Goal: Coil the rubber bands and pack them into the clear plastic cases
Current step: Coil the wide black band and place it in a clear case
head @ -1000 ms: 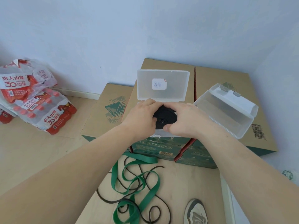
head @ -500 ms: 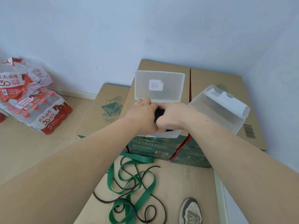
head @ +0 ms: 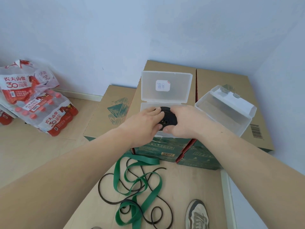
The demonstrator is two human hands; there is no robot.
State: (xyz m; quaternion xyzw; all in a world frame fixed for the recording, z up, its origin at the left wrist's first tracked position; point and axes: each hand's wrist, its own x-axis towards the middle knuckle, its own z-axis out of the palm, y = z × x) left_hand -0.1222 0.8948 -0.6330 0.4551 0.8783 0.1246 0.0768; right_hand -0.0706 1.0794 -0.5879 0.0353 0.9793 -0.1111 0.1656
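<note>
Head view: left hand (head: 145, 123) and right hand (head: 185, 123) each keep a grip on the black coiled band (head: 169, 117) inside the open clear case (head: 165, 95), at the cardboard box's (head: 166, 67) near edge.

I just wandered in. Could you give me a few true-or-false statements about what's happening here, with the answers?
1. The left hand and the right hand both hold the black coil. True.
2. The case under the coil has its lid closed. False: it stands open.
3. The green band is already packed. False: it lies loose on the floor.
4. The second case, to the right, is open. True.
</note>
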